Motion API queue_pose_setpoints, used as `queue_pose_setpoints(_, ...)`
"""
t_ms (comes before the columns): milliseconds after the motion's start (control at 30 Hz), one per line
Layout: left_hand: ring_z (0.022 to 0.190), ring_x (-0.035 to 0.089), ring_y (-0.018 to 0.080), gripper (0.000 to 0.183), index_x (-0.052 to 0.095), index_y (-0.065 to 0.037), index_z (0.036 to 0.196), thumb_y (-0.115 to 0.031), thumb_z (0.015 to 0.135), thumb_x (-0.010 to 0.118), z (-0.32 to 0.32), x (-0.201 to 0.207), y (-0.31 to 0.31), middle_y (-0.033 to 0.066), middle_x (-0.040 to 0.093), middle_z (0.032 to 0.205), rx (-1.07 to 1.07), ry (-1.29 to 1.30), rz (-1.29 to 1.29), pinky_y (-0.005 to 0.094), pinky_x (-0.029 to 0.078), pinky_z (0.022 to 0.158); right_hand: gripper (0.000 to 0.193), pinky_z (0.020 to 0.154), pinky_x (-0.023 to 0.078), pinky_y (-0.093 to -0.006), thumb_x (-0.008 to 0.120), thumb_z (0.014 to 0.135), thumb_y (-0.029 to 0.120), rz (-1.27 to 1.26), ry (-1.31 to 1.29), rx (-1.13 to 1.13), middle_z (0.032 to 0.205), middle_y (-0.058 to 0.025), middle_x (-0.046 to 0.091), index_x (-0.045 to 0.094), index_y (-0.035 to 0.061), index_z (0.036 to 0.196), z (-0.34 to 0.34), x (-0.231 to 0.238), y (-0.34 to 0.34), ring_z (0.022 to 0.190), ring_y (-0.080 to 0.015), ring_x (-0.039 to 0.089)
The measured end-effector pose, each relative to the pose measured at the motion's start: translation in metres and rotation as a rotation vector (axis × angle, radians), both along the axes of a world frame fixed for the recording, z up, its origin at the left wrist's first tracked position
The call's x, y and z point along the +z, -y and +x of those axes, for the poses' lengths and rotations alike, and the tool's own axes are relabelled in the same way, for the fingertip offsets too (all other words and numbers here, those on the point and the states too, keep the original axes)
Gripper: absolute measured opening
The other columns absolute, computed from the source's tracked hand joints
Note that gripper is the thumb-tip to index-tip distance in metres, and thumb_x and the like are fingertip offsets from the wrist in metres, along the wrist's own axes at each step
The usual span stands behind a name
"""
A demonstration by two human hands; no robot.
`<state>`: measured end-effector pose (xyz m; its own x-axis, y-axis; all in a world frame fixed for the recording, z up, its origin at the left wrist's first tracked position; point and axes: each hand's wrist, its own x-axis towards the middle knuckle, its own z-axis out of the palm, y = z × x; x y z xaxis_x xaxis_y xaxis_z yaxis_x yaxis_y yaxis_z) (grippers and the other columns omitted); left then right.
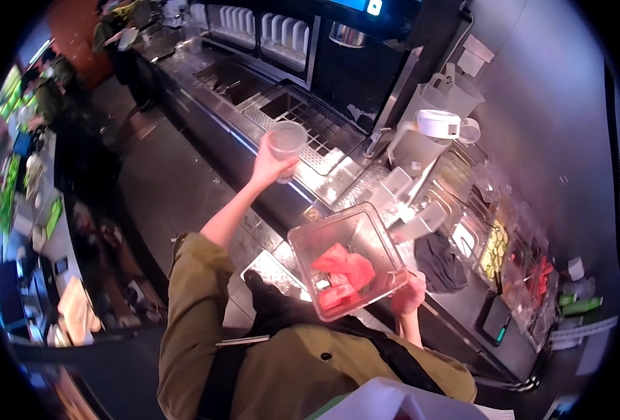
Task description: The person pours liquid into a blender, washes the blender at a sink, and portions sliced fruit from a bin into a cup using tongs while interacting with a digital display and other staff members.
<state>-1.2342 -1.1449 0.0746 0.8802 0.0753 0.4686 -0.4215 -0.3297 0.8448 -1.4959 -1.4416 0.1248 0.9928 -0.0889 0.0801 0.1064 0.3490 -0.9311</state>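
Note:
My left hand [271,166] is wrapped round a clear plastic cup [288,137], held out over the front edge of the steel counter. The cup looks empty. Close to my body, my right hand [409,294] grips a clear square blender jar [308,241] at its near right side. The jar is tilted so that its open mouth faces up towards me. Several red chunks, which look like watermelon [348,269], lie in the bottom of it. My right fingers are partly hidden behind the jar's side.
A drain grid [317,133] and a sink [233,80] are set into the counter [341,183]. Plastic pitchers [416,150] stand at the right, beside trays of cut fruit [493,252] and a dark cloth [437,262]. Co-workers [117,49] stand at the far left.

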Motion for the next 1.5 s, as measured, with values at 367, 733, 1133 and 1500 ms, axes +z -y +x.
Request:
queue_pose_setpoints(367,0.108,0.043,0.0248,0.092,0.026,-0.001,0.123,-0.022,0.05,0.078,0.219,-0.013,-0.13,0.0159,0.045,0.114,-0.104,0.019,-0.105,0.0343,0.034,0.091,0.043,0.039,0.035,-0.023,0.037,0.074,0.032,0.002,0.15,-0.487,0.057,-0.0099,0.05,0.055,-0.0064,0.065,0.162,-0.01,-0.205,0.044,-0.0142,0.046)
queue_pose_setpoints(733,0.099,0.048,0.0218,0.082,0.032,-0.002,0.12,-0.019,0.054,0.077,0.443,-0.009,-0.516,0.0132,0.048,0.11,0.574,0.084,-0.221,0.0312,0.038,0.085,0.023,0.043,0.035,-0.0201,0.047,0.075,0.022,0.256,0.23,-0.017,0.066,-0.0063,0.053,0.054,0.0001,0.074,0.541,-0.024,-0.428,0.053,-0.0119,0.049)
queue_pose_setpoints(1133,0.105,0.047,0.0228,0.084,0.031,-0.003,0.122,-0.022,0.054,0.077,0.651,-0.02,-0.716,0.015,0.048,0.114,0.493,-0.085,-0.022,0.0319,0.037,0.089,0.015,0.069,0.039,-0.0263,0.047,0.076,0.014,0.097,0.039,0.042,0.075,-0.0052,0.055,0.054,-0.0003,0.077,0.869,-0.039,-0.715,0.071,-0.0129,0.051)
queue_pose_setpoints(1500,0.112,0.037,0.0268,0.093,0.01,-0.002,0.129,-0.011,0.06,0.073,0.775,-0.031,-0.75,0.0175,0.033,0.123,0.161,-0.196,-0.122,0.0362,0.034,0.092,0.02,0.072,0.038,-0.0248,0.043,0.077,0.01,-0.234,0.041,-0.269,0.083,-0.0079,0.057,0.054,-0.0032,0.086,0.951,-0.075,-0.772,0.077,-0.0129,0.053)
